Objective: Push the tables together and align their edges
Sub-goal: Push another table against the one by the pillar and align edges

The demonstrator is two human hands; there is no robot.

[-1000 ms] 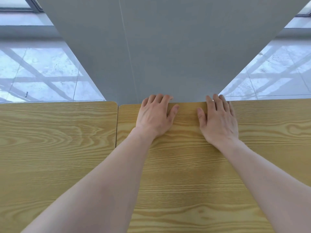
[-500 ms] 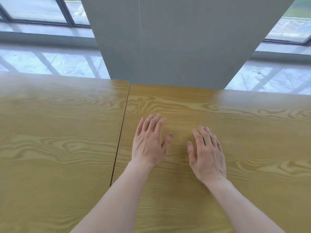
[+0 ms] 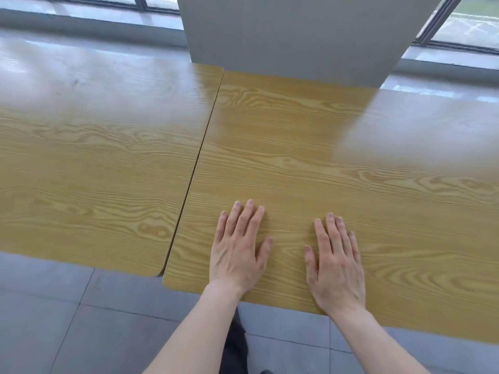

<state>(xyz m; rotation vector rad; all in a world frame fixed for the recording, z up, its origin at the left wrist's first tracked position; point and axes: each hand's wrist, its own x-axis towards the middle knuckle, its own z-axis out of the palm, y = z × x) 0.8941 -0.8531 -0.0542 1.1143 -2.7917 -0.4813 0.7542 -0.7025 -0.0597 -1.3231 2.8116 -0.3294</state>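
Observation:
Two wood-grain tables stand side by side, touching along a thin dark seam. The left table (image 3: 94, 163) ends a little farther from me at its near edge than the right table (image 3: 337, 147), whose near corner sticks out slightly. My left hand (image 3: 237, 249) and my right hand (image 3: 336, 263) lie flat, palms down and fingers apart, on the right table near its front edge. Neither hand holds anything.
A grey pillar (image 3: 291, 36) rises just behind the far edge of the right table. Windows (image 3: 464, 25) and a low sill run along the back. Grey floor tiles (image 3: 81, 319) lie in front of the tables, and my dark trouser leg (image 3: 235, 344) shows below.
My hands have slid from the right table's far edge back to its near edge. My view has pulled back, so the front edges and the floor now show.

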